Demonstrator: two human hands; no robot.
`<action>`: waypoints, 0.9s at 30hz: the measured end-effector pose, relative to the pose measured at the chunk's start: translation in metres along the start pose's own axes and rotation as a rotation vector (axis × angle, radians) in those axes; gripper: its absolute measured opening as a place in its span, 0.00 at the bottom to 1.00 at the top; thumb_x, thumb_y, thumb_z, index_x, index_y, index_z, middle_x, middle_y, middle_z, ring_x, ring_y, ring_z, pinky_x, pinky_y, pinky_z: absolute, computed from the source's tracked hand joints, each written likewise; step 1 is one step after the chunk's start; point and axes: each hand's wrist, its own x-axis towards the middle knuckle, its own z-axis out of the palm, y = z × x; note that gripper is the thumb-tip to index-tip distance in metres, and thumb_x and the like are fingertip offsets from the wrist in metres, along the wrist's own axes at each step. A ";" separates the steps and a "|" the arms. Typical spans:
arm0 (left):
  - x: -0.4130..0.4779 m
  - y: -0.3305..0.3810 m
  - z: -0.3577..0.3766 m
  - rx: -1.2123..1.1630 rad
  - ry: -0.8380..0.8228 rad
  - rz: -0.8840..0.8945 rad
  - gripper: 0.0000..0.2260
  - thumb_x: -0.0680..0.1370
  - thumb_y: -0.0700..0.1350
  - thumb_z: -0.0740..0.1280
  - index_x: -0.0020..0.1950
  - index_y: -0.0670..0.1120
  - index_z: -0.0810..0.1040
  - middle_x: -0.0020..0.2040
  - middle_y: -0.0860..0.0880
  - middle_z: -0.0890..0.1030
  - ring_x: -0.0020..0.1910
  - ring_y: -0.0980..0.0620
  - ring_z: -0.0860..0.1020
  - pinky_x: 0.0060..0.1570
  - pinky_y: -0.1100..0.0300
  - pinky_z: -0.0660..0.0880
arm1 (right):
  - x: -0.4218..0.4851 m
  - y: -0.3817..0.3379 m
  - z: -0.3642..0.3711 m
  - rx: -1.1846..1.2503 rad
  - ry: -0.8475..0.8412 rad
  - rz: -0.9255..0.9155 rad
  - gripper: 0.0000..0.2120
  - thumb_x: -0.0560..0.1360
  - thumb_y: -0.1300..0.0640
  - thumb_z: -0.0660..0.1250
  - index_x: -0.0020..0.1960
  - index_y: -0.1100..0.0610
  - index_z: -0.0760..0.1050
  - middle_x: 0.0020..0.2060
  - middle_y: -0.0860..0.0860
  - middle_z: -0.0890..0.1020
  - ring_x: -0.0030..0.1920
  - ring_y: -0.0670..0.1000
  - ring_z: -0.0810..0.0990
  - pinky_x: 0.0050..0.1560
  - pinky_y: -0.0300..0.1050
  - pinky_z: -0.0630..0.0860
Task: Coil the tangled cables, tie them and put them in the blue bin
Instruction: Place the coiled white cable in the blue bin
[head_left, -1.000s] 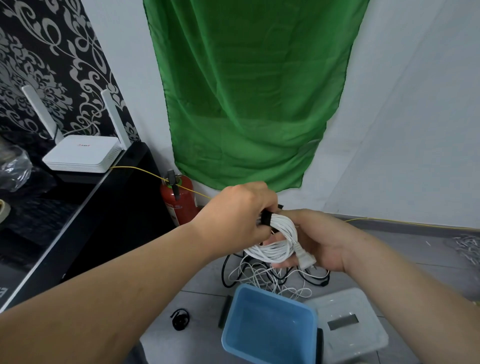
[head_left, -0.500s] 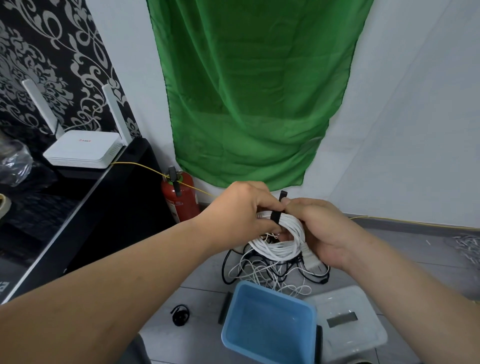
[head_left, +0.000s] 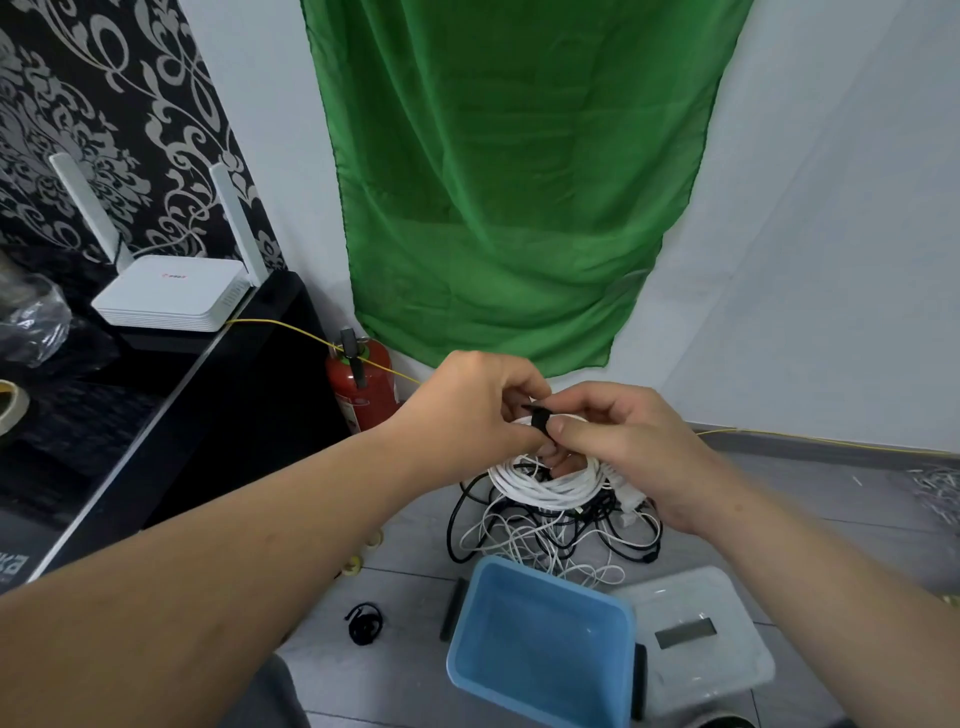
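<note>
At left, against the wall (head_left: 831, 260): counter (head_left: 156, 415), with router (head_left: 171, 296) on its far end, bag (head_left: 31, 322) left of the router, tape roll (head_left: 10, 410) nearer at the edge of view. Right of the counter, on the floor (head_left: 405, 665) by the wall: extinguisher (head_left: 363, 389). Behind it and further right, hung on the wall: cloth (head_left: 509, 182). In mid-air before the cloth, between left hand (head_left: 467, 410) and right hand (head_left: 634, 447): coil (head_left: 545, 488), with strap (head_left: 540, 418) round its top, pinched by fingers (head_left: 563, 428) of both. Below the coil, on the floor: tangle (head_left: 545, 535). Nearer than the tangle: bin (head_left: 540, 639), with lid (head_left: 727, 665) just beside it on the right and small cable (head_left: 365, 623) apart on the left.
</note>
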 end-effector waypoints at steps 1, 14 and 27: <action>0.000 0.000 0.001 0.006 0.014 -0.001 0.13 0.67 0.44 0.83 0.49 0.49 0.85 0.39 0.53 0.85 0.39 0.54 0.82 0.44 0.53 0.80 | 0.001 0.001 0.000 0.001 0.010 0.016 0.06 0.79 0.66 0.69 0.53 0.60 0.84 0.41 0.61 0.87 0.43 0.59 0.86 0.53 0.55 0.83; -0.021 -0.005 0.033 0.393 -0.124 0.046 0.04 0.76 0.48 0.72 0.49 0.49 0.81 0.46 0.49 0.83 0.46 0.46 0.78 0.44 0.53 0.76 | -0.015 0.028 0.010 -0.042 0.052 0.266 0.13 0.74 0.51 0.73 0.52 0.58 0.85 0.48 0.57 0.88 0.57 0.59 0.85 0.64 0.61 0.78; -0.029 -0.065 0.122 0.417 -0.323 -0.223 0.06 0.74 0.49 0.75 0.49 0.53 0.84 0.49 0.50 0.83 0.49 0.46 0.82 0.47 0.56 0.79 | -0.027 0.137 0.024 -0.299 0.106 0.503 0.14 0.73 0.53 0.78 0.50 0.60 0.77 0.35 0.55 0.83 0.32 0.54 0.81 0.33 0.48 0.77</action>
